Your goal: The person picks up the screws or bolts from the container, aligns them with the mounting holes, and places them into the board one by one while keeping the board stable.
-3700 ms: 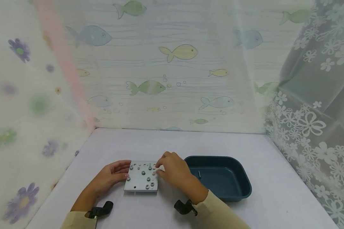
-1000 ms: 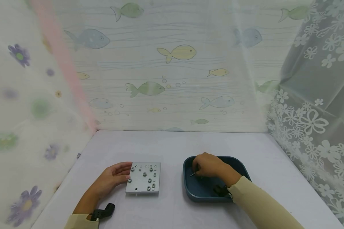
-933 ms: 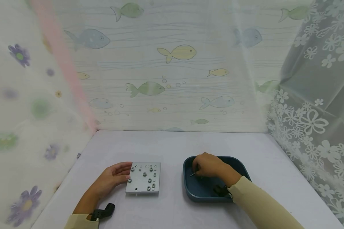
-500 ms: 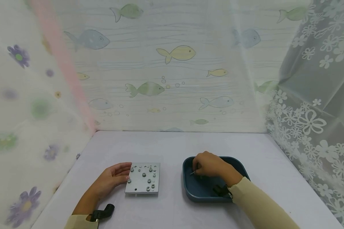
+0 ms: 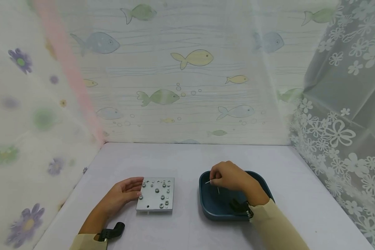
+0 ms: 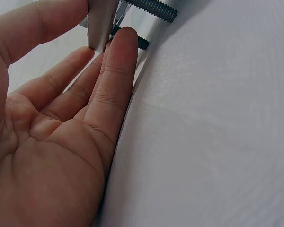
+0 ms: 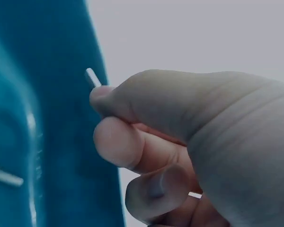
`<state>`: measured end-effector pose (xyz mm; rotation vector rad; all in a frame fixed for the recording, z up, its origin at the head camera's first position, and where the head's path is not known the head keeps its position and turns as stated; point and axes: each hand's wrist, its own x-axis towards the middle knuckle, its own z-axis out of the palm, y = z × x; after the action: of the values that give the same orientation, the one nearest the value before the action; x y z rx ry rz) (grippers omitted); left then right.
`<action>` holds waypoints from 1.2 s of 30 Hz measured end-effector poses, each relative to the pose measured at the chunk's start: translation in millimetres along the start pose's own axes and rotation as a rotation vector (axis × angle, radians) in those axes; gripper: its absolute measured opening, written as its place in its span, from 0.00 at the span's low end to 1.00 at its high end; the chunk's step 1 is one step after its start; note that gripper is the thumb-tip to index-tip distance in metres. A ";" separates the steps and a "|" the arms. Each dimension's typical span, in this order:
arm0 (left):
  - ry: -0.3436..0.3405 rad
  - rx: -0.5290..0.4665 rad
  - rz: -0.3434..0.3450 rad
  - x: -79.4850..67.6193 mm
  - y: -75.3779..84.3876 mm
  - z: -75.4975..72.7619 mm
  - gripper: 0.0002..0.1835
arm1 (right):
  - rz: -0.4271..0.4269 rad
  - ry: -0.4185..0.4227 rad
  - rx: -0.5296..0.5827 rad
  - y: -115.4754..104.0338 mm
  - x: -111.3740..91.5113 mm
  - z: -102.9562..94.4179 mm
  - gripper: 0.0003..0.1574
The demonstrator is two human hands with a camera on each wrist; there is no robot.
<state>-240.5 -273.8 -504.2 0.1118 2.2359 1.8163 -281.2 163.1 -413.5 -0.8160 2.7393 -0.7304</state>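
A silver metal plate [image 5: 153,202] with several socket-head screws in its holes is on the table, slightly raised along its front edge. My left hand [image 5: 120,193] holds its left edge, thumb near the top and fingers reaching below. Dark threaded screw ends [image 6: 154,8] jut out under the plate in the left wrist view. Over the dark teal tray [image 5: 203,208], my right hand [image 5: 230,176] pinches a small screw [image 7: 92,77] between thumb and index finger; its thin silver shaft sticks out and its head is hidden. A second screw [image 7: 9,178] lies in the tray.
White cloth covers the table [image 5: 187,159]. A curtain with printed fish [image 5: 192,57] hangs at the back, and lace-flowered fabric [image 5: 340,135] borders the right side. Both wrists wear black wrist cameras [image 5: 113,231].
My right hand left the plate for the tray, took hold of a screw and has now lifted slightly with it, uncovering the other screw. The left hand stays at the plate.
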 end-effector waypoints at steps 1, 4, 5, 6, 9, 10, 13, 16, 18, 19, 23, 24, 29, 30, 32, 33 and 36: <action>-0.001 -0.002 0.001 -0.1 0.2 -0.1 0.38 | -0.003 0.014 0.011 -1.4 -0.5 -1.4 0.02; -0.001 -0.010 -0.001 0.0 -0.1 -0.4 0.38 | 0.001 0.053 0.033 -4.9 -1.0 -4.6 0.03; -0.001 -0.010 -0.001 0.0 -0.4 -0.5 0.38 | 0.003 0.064 0.041 -6.0 -0.7 -5.2 0.04; -0.002 -0.009 0.000 0.0 -0.8 -0.7 0.38 | 0.001 0.074 0.049 -7.2 -0.5 -5.8 0.04; -0.002 -0.005 0.003 0.0 -1.7 -0.8 0.38 | -0.003 0.094 0.069 -10.6 -0.4 -6.8 0.06; -0.002 -0.005 0.005 -0.1 -1.8 -0.9 0.38 | -0.010 0.101 0.077 -12.1 -0.4 -7.2 0.07; -0.003 -0.010 0.005 -0.1 -2.1 -0.9 0.38 | -0.026 0.116 0.095 -16.6 -0.7 -8.4 0.07; -0.003 -0.018 0.003 -0.3 -1.5 -0.8 0.38 | -0.037 0.121 0.108 -20.7 -0.3 -8.4 0.08; -0.003 -0.022 0.001 -0.4 -1.2 -0.6 0.38 | -0.040 0.117 0.112 -23.2 0.3 -7.6 0.08; -0.003 -0.024 0.000 -0.6 -1.1 -0.6 0.38 | -0.042 0.116 0.115 -24.6 0.7 -7.3 0.08; -0.001 -0.022 0.001 -0.9 -0.7 -0.8 0.38 | -0.053 0.119 0.133 -31.6 3.1 -6.0 0.07; 0.000 -0.022 0.001 -0.9 -0.7 -0.9 0.38 | -0.058 0.121 0.134 -33.7 4.0 -6.1 0.07; 0.003 -0.035 -0.003 -1.1 0.0 -0.9 0.38 | -0.088 0.134 0.145 -44.0 8.9 -4.9 0.04; 0.002 -0.029 -0.003 -1.3 0.1 -0.9 0.38 | -0.091 0.136 0.149 -46.3 9.8 -4.7 0.04; 0.003 -0.021 -0.002 -1.8 0.5 -0.7 0.38 | -0.096 0.140 0.163 -51.1 11.3 -4.5 0.04; 0.005 -0.017 -0.003 -2.1 0.8 -0.5 0.38 | -0.098 0.142 0.170 -53.6 12.2 -4.2 0.04; 0.003 -0.003 -0.002 -2.4 1.9 -0.3 0.38 | -0.106 0.143 0.184 -60.8 14.9 -3.3 0.04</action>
<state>-238.4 -274.3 -502.0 0.1061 2.2345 1.8205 -266.5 112.0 -380.4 -0.9052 2.7138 -1.0833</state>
